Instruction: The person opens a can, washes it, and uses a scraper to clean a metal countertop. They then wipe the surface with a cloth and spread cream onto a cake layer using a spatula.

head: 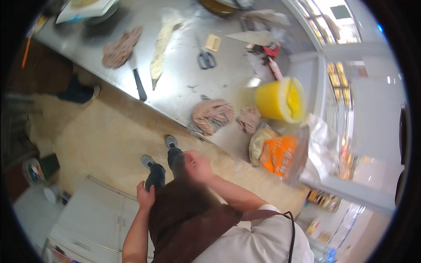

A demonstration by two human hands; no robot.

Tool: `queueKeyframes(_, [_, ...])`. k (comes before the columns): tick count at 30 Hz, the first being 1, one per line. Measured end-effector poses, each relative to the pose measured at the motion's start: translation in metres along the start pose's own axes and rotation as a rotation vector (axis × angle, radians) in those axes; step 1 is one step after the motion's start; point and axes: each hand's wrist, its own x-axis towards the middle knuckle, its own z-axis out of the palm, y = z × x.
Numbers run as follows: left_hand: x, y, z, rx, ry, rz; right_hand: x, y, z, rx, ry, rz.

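Note:
My left hand (145,196) hangs low beside the brown apron (184,203), thumb apart from the fingers and nothing seen in it. In front of the apron, my right hand (198,167) is bent inward and blurred; whether it holds something cannot be made out. Both are off the steel table (177,105). On that table lie a filled piping bag (161,49) with a metal tip, a black-handled spatula (139,83) and scissors (206,59). Crumpled brownish cloths (213,115) rest near its front edge, with another cloth (122,47) farther left.
A yellow-filled plastic tub (278,100) stands at the right, beside an orange-labelled bag (278,154). A small cream-coloured block (213,43) lies by the scissors. White cabinets (95,213) are at lower left. Another person's shoe (90,94) shows beyond the table's left edge.

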Motion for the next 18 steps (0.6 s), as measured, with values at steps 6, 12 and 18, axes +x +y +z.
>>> queueKeyframes(6, [0.058,0.211,-0.045,-0.064,-0.004,0.574,0.052,0.028,-0.142,-0.195,0.75,0.285])
queueKeyframes(12, [0.109,0.389,-0.031,-0.018,-0.045,0.727,0.124,0.028,-0.134,-0.413,0.681,0.414])
queueKeyframes(18, [0.201,0.519,-0.009,0.232,0.12,0.461,0.184,-0.006,-0.129,-0.219,0.324,0.194])
